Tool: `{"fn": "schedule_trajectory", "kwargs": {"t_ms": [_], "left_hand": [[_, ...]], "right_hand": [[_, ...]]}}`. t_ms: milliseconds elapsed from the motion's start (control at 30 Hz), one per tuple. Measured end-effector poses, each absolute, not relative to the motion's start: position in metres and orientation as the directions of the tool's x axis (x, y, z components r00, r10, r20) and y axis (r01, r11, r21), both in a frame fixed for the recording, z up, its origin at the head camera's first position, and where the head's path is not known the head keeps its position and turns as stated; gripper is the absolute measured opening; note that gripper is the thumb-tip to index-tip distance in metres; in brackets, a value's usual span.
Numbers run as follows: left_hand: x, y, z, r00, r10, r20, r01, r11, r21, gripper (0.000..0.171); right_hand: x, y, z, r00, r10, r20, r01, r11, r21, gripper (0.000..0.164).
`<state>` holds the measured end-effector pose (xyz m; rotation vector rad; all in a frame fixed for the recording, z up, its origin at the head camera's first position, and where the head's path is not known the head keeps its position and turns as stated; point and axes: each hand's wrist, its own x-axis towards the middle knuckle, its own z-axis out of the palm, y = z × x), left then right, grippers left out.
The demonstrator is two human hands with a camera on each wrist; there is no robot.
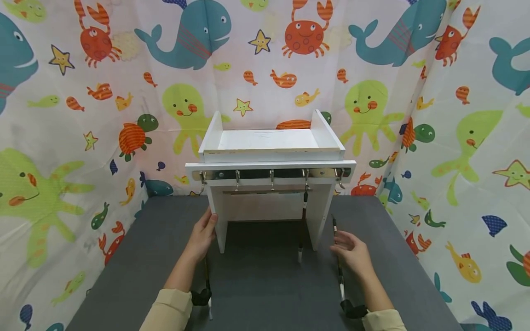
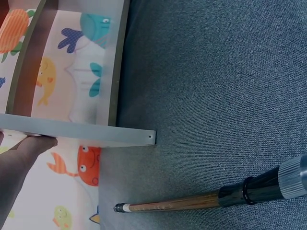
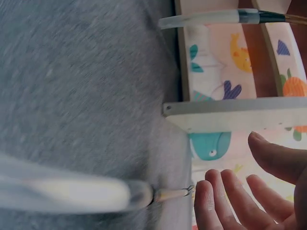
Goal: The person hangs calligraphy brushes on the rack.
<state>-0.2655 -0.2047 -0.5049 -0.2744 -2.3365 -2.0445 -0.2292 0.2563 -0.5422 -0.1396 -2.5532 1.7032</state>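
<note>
A white wooden rack with a metal hook rail along its front stands on the grey cloth. My left hand touches the outer face of its left side panel, thumb against the wood. A brush hangs from one hook, its pale tip downward. Beside the right side panel, my right hand hovers with fingers apart and nothing between them. Near those fingers is the looped handle end of a second brush. A third brush lies on the cloth below my left hand.
A grey cloth-covered table spreads under the rack. Behind it and at both sides hangs a white curtain printed with sea animals. Several metal hooks stick out from the rail. Small black devices sit at both wrists.
</note>
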Motion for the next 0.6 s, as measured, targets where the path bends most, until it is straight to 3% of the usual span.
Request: {"fn": "schedule_trajectory", "kwargs": {"t_ms": [433, 600], "left_hand": [[-0.266, -0.206, -0.506, -0.987, 0.099, 0.130, 0.142, 0.122, 0.982, 0.064], [-0.268, -0.205, -0.507, -0.987, 0.101, 0.126, 0.138, 0.118, 0.983, 0.065]], "right_hand": [[-0.236, 0.266, -0.564, -0.985, 0.171, -0.033, 0.095, 0.374, -0.923, 0.058], [-0.238, 0.269, -0.567, -0.980, 0.199, -0.033, 0.119, 0.440, -0.890, 0.060]]}}
